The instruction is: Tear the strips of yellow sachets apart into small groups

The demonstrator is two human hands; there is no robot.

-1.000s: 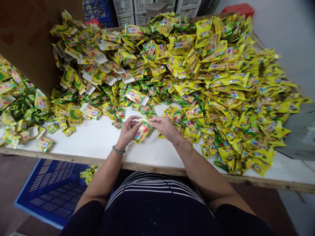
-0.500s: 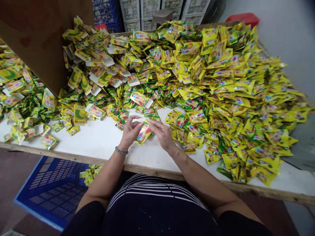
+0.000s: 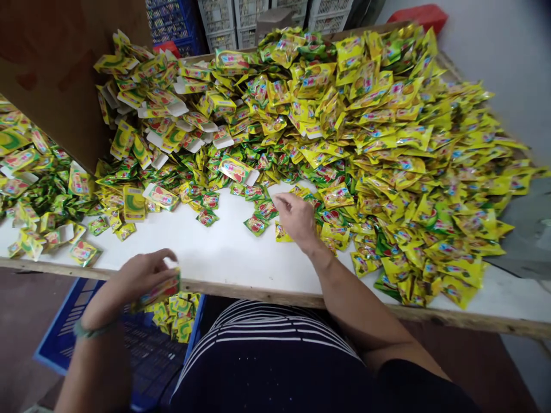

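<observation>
My left hand [image 3: 140, 278] is closed around a small red, yellow and green carton [image 3: 166, 288], held just past the table's front edge over the blue plastic crate [image 3: 55, 347]. Motion blurs that carton. Beside the heap, my right hand [image 3: 297, 218] is low over the white table, its fingers curled together; whatever is in them is hidden. Small green packets with a red fruit print [image 3: 256, 223] lie just left of it, and a heap of yellow packets [image 3: 396, 155] rises to its right. Yellow cartons [image 3: 172, 315] lie inside the crate.
Open-ended cartons [image 3: 235, 170] are piled at the back left of the white table [image 3: 215, 252]. A brown cardboard panel [image 3: 64, 86] divides off another heap of packets and cartons on the left. White crates [image 3: 217, 23] and a blue crate [image 3: 172, 23] are stacked behind.
My hands have parted. The left has carried the carton left and toward me, over the crate. The right has let go of the carton and moved slightly right, by the packets.
</observation>
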